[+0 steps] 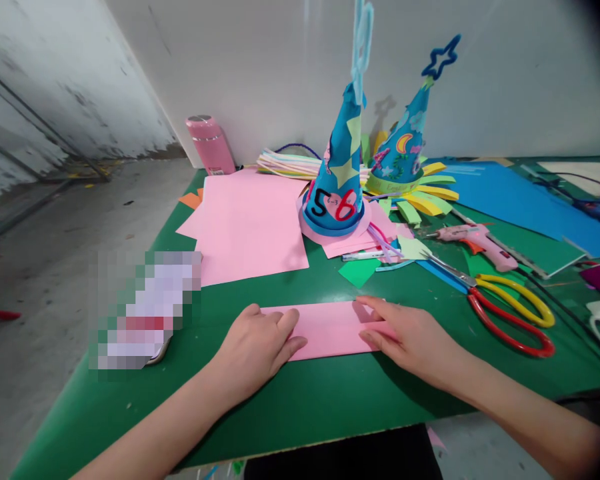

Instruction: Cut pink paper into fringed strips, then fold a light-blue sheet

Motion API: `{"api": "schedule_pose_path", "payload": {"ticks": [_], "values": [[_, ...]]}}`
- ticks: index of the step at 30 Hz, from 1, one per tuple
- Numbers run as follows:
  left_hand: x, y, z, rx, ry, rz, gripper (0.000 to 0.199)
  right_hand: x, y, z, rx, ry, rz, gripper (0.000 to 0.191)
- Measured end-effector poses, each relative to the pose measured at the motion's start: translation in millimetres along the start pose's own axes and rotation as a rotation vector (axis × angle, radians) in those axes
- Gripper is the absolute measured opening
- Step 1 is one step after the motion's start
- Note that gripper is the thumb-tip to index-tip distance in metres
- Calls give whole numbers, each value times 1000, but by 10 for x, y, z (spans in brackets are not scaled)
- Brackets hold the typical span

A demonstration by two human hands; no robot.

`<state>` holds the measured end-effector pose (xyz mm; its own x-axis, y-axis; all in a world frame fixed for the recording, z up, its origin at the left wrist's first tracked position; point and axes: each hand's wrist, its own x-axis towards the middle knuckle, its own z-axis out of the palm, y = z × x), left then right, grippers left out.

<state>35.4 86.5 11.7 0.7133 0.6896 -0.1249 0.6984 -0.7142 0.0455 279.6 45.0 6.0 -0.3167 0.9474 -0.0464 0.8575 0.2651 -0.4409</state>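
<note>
A folded strip of pink paper (pixel 330 330) lies flat on the green table in front of me. My left hand (pixel 263 337) is on its left end, fingers curled and thumb resting on the paper. At the other end, my right hand (pixel 405 333) has the paper between thumb and fingers, with the thumb on its near side. Part of each end is hidden under the hands. Beyond the strip are large pink sheets (pixel 255 227). Scissors (pixel 480 293) with one red and one yellow handle lie to the right of my right hand.
Two blue decorated cone hats (pixel 337 160) stand at the back. A pink glue gun (pixel 480 243) with a cord lies right, near blue sheets (pixel 530 200). A pink bottle (pixel 211 147) stands back left. A blurred-out phone (pixel 150 313) lies left, near the table edge.
</note>
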Motion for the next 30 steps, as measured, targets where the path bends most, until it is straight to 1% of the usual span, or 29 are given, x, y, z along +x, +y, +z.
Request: {"api": "schedule_pose_path", "payload": {"ticks": [4, 8, 10, 12, 13, 15, 17, 19, 21, 27, 30], "values": [[20, -45, -5, -77, -14, -32, 26, 15, -3, -4, -8, -4, -12, 40], [-24, -118, -39, -302, 4, -71, 23, 7, 2, -5, 22, -9, -16, 35], [-79, -127, -52, -396, 7, -41, 19, -21, 22, -7, 74, 6, -34, 32], [-140, -108, -58, -447, 9, 18, 18, -64, 47, -17, 137, 18, -71, 29], [-168, -90, -61, -463, 7, 37, 20, -87, 57, -27, 163, 12, -86, 27], [-206, -50, -74, -487, -14, 32, 21, -129, 65, -54, 191, -28, -100, 21], [-218, -21, -98, -484, -59, -5, 21, -152, 56, -82, 203, -66, -85, 16], [-206, -11, -126, -462, -103, -33, 24, -150, 36, -105, 210, -87, -48, 17], [-180, -16, -145, -436, -117, -36, 28, -129, 11, -128, 220, -108, -2, 18], [-140, -48, -108, -310, -75, -17, 28, -68, -54, -200, 222, -159, 55, 14], [-155, -67, -48, -239, -31, -8, 24, -75, -58, -191, 235, -142, 75, 11]]}}
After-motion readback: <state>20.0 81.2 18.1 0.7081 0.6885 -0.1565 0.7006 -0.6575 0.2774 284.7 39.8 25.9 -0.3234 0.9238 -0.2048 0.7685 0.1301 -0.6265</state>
